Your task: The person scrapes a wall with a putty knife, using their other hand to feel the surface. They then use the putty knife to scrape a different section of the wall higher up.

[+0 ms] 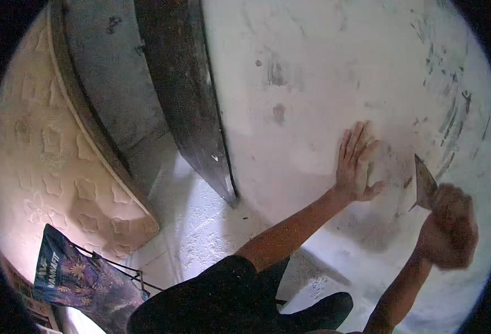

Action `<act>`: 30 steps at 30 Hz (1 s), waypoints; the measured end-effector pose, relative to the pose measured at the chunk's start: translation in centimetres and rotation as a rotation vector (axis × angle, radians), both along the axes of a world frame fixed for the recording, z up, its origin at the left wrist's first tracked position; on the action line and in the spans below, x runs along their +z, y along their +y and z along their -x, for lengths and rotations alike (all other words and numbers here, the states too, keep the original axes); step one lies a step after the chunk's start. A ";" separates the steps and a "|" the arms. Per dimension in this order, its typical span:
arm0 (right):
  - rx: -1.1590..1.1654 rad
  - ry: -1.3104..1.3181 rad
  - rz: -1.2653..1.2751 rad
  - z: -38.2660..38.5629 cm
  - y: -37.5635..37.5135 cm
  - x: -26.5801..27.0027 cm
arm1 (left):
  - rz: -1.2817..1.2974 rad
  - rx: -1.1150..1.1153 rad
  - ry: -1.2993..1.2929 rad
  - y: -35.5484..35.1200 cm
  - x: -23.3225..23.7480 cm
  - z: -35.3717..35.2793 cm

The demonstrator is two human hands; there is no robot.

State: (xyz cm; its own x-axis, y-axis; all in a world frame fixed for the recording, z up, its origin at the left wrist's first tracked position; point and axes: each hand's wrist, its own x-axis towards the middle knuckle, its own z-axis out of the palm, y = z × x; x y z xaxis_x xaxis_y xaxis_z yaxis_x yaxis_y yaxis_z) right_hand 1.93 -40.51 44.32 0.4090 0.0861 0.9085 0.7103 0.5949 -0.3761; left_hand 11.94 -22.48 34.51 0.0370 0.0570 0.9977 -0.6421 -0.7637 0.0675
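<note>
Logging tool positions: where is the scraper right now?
In the head view, the scraper is at right, held in the right hand before the white wall, to the right of the left hand.

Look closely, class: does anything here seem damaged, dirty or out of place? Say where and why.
Yes: the pale wall looks marred. Dark streaks break up its right side, above the scraper held in the right hand, and dark smudges mark it farther left. White flecks also litter the floor, which looks untidy.
</note>
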 end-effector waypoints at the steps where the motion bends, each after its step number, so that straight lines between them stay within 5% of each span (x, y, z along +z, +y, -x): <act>1: 0.053 0.170 -0.138 0.6 -1.1 -1.4 | 0.000 0.014 -0.016 0.0 0.1 0.1; 3: -1.065 0.316 0.533 2.7 -1.7 -0.6 | 0.001 -0.013 0.034 0.0 0.0 0.4; 5: -1.622 0.381 0.874 2.1 -1.2 -0.4 | 0.002 -0.015 0.036 -0.1 0.1 0.4; 7: -0.031 -0.205 0.094 -1.1 0.1 -0.5 | -0.007 -0.031 0.043 0.0 0.0 0.8; 9: -0.169 -0.208 0.148 0.6 0.0 -0.6 | 0.005 -0.035 0.039 -0.1 0.2 0.7; 10: -0.494 -0.088 0.141 2.5 0.8 -1.1 | -0.001 -0.042 0.032 -0.1 0.0 0.8; 14: -0.988 0.083 0.227 5.2 0.1 -2.0 | -0.001 -0.027 0.011 -0.1 0.4 1.0; 17: -0.760 -0.357 0.162 3.0 3.2 0.7 | -0.003 -0.024 0.024 -0.1 0.2 1.6; 20: -1.003 -0.387 0.108 4.6 4.1 0.7 | 0.012 -0.035 0.007 0.4 0.9 1.2; 25: -0.783 -0.372 0.122 4.8 3.7 1.5 | 0.015 0.023 -0.049 -0.4 0.6 2.1; 27: -1.484 -0.549 0.127 5.8 2.7 -0.3 | 0.015 -0.036 -0.035 0.0 0.8 1.7; 28: -1.016 -0.596 0.196 7.1 1.6 0.9 | 0.024 -0.019 -0.040 -0.1 0.7 1.7; 30: -1.245 -0.415 0.314 6.3 1.1 -0.5 | -0.005 -0.063 -0.026 0.2 0.8 1.9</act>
State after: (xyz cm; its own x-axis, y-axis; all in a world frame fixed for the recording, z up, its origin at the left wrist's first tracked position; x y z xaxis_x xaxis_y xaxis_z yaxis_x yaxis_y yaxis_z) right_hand -4.42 -39.38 43.78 0.0687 0.0875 0.9938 0.8044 -0.5940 -0.0033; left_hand 10.07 -22.27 35.26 0.0140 0.0508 0.9986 -0.6901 -0.7222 0.0464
